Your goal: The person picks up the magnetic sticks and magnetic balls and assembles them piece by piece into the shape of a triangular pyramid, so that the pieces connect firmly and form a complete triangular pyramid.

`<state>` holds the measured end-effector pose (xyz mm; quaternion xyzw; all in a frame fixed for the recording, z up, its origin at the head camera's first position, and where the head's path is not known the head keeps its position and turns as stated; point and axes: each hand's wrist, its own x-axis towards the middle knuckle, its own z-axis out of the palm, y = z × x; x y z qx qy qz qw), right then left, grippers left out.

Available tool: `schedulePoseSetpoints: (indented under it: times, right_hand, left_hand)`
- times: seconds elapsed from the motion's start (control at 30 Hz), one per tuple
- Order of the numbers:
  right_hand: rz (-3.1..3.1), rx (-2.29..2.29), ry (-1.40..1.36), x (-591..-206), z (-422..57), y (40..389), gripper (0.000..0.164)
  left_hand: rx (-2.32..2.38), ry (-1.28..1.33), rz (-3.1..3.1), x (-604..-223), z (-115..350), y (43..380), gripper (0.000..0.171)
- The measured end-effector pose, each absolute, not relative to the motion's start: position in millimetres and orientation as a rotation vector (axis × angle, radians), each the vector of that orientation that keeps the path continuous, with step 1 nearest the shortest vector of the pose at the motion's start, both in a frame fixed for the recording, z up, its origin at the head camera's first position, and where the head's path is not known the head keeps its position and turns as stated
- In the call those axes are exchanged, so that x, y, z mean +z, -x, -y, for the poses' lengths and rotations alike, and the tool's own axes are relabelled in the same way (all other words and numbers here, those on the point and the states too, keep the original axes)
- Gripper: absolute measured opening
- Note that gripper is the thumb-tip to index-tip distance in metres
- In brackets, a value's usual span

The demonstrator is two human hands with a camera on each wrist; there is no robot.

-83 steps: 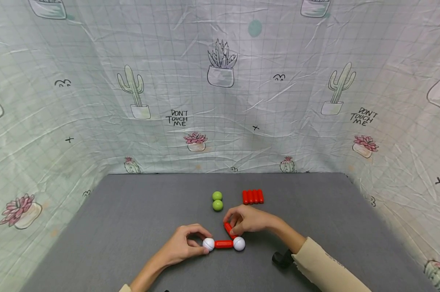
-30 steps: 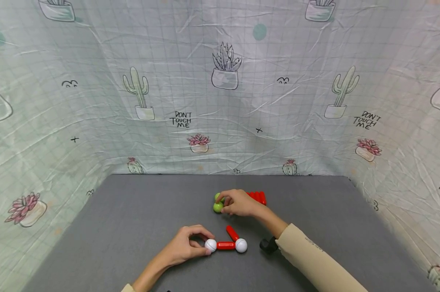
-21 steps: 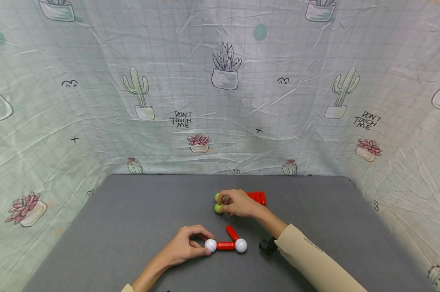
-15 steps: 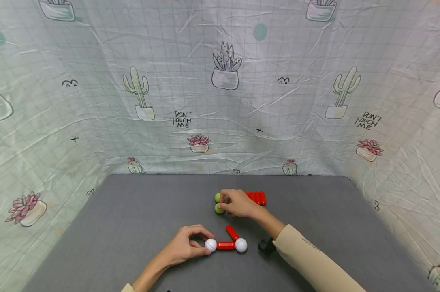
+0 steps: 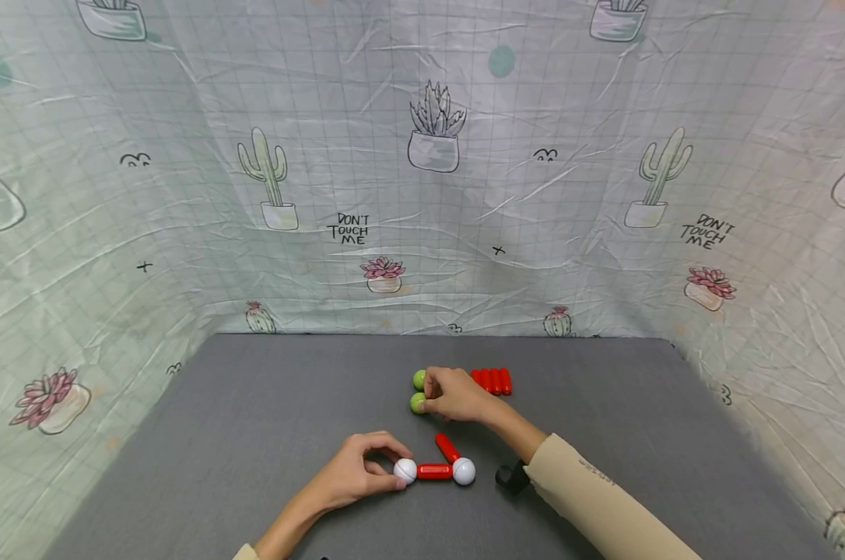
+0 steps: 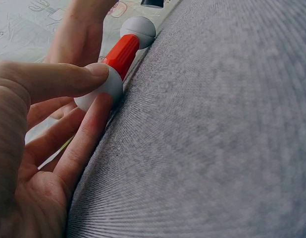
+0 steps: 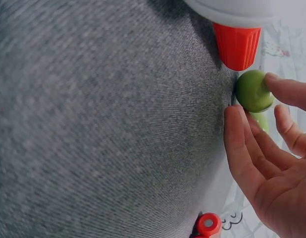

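Observation:
On the grey table my left hand (image 5: 359, 469) pinches a white ball (image 5: 404, 470) between thumb and fingers. From that ball a red rod (image 5: 434, 471) runs to a second white ball (image 5: 464, 471), and another red rod (image 5: 447, 446) slants away from the second ball toward the back. My right hand (image 5: 457, 395) holds the nearer green ball (image 7: 253, 90) at the tips of thumb and finger. Just behind it sits the farther green ball (image 5: 420, 379), partly hidden by the right hand's fingers.
Several red rods (image 5: 496, 381) lie side by side behind the right hand. A black device (image 5: 512, 477) sits at the right sleeve. A patterned cloth (image 5: 324, 295) hangs along the table's back edge and both sides.
The right hand left the slanted rod at the second white ball and reached the green balls. The nearer green ball has shifted slightly toward me, opening a gap. My left hand stays put.

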<state>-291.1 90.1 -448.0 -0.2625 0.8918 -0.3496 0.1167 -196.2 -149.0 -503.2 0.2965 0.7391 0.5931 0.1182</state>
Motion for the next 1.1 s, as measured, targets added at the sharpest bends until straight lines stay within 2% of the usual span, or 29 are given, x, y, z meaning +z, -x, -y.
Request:
schedulePoseSetpoints:
  times: [0.4,0.73,1.1]
  right_hand:
    - [-2.511,-1.015,0.8,-447,-91,291,0.035]
    - [-2.399,-1.04,0.774,-445,-98,284,0.029]
    - [-2.328,-1.07,0.797,-447,-104,275,0.031]
  left_hand:
    - [1.739,-0.917,-2.172,-504,150,197,0.033]
    - [1.731,-0.906,-2.178,-504,150,197,0.034]
    - [1.736,-0.904,-2.172,-507,150,197,0.034]
